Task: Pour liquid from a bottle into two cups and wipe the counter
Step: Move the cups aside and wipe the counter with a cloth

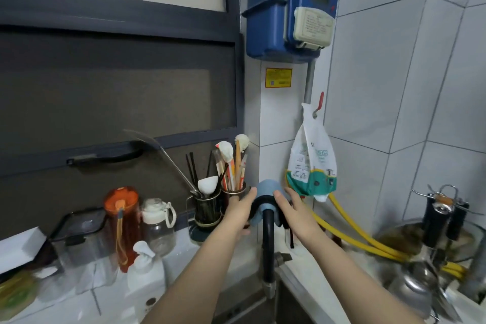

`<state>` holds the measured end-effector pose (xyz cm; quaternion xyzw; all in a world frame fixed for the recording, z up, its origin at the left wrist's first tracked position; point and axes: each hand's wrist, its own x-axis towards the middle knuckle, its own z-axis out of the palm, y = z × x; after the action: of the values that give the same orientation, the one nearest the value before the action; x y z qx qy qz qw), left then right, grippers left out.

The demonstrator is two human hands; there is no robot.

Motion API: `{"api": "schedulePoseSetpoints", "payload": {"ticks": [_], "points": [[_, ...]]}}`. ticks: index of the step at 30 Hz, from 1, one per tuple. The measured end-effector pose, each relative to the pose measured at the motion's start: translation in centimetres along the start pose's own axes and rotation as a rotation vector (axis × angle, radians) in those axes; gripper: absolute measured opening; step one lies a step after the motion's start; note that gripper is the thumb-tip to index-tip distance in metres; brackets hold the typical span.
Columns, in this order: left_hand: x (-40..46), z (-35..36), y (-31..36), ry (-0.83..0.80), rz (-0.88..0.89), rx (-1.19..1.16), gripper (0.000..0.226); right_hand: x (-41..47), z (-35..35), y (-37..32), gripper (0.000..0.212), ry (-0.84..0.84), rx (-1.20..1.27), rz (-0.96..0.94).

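A blue cloth [267, 189] hangs draped over the top of the black faucet [268, 244] at the middle of the head view. My left hand [240, 212] presses against the cloth's left side, fingers stretched upward. My right hand [292, 208] lies against its right side, fingers also extended. Both hands touch the cloth; a firm grip is not visible. An orange-lidded bottle [123, 221] with dark liquid stands on the counter at the left, beside a clear bottle [157, 223] with a white cap. No cups are in sight.
Utensil holders [210, 208] with chopsticks and spoons stand behind my left hand. A white pump dispenser [143, 271] sits near the sink edge. Yellow hoses [349, 234] run right toward a pot lid [431, 237]. A blue meter [289, 5] and a hanging bag [311, 163] are on the tiled wall.
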<state>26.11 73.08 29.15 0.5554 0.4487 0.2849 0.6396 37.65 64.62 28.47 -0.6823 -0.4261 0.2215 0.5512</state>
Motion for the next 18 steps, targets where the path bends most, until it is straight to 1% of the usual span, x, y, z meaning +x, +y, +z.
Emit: {"api": "schedulePoseSetpoints", "payload": {"ticks": [2,4,5,7,10,12,13,15,18], "points": [[-0.1,-0.1,-0.5,-0.116,-0.117,-0.109,0.064,-0.1,-0.1,0.8,0.075,-0.072,0.171,0.128],[0.1,-0.1,-0.8,-0.179,-0.151,-0.272,0.061,-0.4,-0.1,1.1,0.08,-0.167,0.298,0.209],[0.0,0.1,-0.7,-0.175,-0.147,-0.362,0.058,-0.5,-0.2,1.1,0.08,-0.179,0.35,0.217],[-0.2,0.2,-0.6,-0.094,-0.083,-0.486,0.049,-0.7,-0.3,0.6,0.08,-0.118,0.371,0.196],[-0.5,-0.2,-0.3,0.069,0.059,-0.497,0.043,-0.7,-0.7,0.3,0.073,0.087,0.193,0.066],[-1.2,-0.8,0.2,0.127,0.122,-0.501,0.045,-1.2,-1.1,-0.2,0.062,0.193,0.065,-0.047],[-1.6,-1.1,0.4,0.142,0.155,-0.489,0.045,-1.6,-1.3,-0.5,0.055,0.221,0.01,-0.086],[-2.7,-1.5,0.7,0.146,0.218,-0.462,0.042,-2.7,-1.4,-1.2,0.047,0.222,-0.085,-0.126],[-4.6,-2.1,0.7,0.139,0.273,-0.449,0.036,-4.6,-1.0,-1.8,0.045,0.198,-0.168,-0.145]]}}
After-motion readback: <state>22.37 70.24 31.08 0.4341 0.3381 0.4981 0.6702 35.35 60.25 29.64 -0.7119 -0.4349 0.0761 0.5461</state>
